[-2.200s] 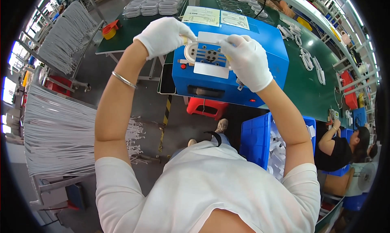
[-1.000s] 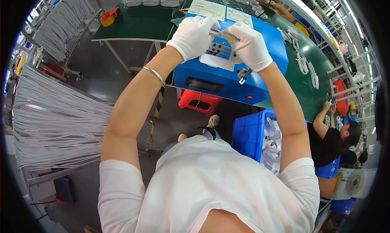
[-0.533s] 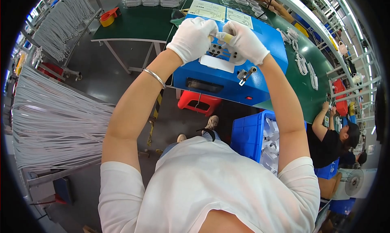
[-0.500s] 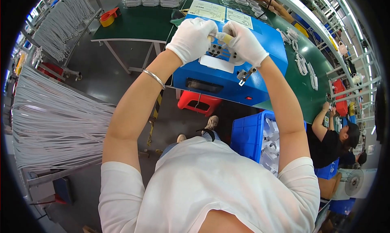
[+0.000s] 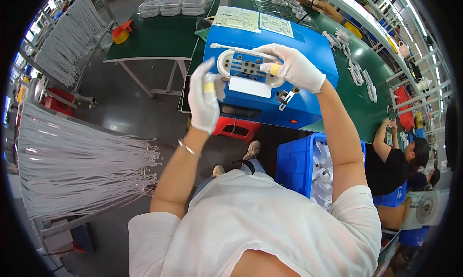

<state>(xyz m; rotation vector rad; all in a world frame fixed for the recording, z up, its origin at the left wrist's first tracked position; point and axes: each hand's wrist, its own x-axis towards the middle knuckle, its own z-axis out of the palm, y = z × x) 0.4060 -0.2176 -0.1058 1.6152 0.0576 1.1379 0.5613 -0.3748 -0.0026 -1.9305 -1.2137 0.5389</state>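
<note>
A white cable (image 5: 223,62) bends in a loop around the metal fixture plate (image 5: 246,66) on top of a blue machine (image 5: 308,55). One cable end, with a small plug, sticks out to the upper left. My right hand (image 5: 294,69), in a white glove with yellow tape on a finger, closes on the cable at the right side of the fixture. My left hand (image 5: 204,98), gloved and taped likewise, is left of the machine, fingers extended and slightly blurred, with nothing visible in it. A white block (image 5: 250,87) sits in front of the fixture plate.
Printed sheets (image 5: 236,19) lie on the machine's back. Coiled white cables (image 5: 356,73) rest on the green table at right. A blue crate (image 5: 294,163) of white parts stands below, beside a red stool (image 5: 236,128). Cable racks (image 5: 87,156) stand left; a co-worker (image 5: 393,166) sits right.
My left hand has left the fixture, moving left and down, and its fingers have opened. My right hand has shifted slightly right and down. The looped cable on the fixture is now uncovered.
</note>
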